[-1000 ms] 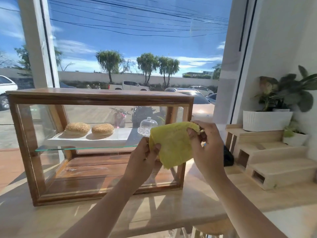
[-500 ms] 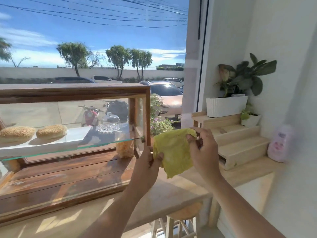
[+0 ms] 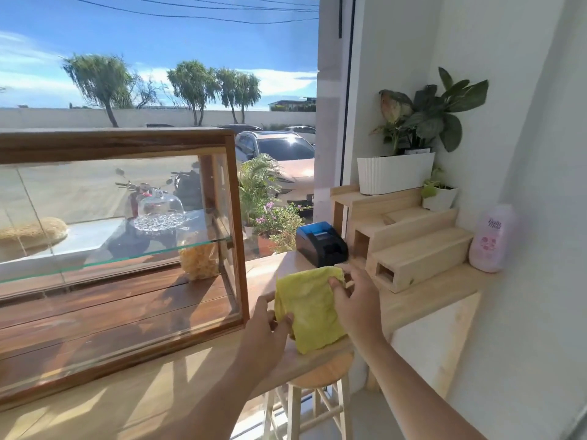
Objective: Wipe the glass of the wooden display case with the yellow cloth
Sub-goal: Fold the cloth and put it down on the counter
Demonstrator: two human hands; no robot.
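The wooden display case (image 3: 235, 217) with glass sides stands on the counter at the left, its right end facing me. Inside, a glass shelf carries a bun, a white tray and a small glass dome dish; a bag of yellow snacks stands below. A folded yellow cloth (image 3: 309, 309) hangs just right of the case's right end, off the glass. My left hand (image 3: 265, 331) pinches its lower left edge and my right hand (image 3: 355, 304) grips its upper right edge.
A black and blue receipt printer (image 3: 320, 244) sits behind the cloth. Stepped wooden risers (image 3: 409, 246) hold a white planter (image 3: 394, 173) and a small pot. A pink bottle (image 3: 490, 238) stands by the wall. A wooden stool (image 3: 320, 385) is under the counter edge (image 3: 158, 392).
The view has swung to the right, so the case has slid left in frame. Both hands still hold the cloth, now lower and beside the case's right end.
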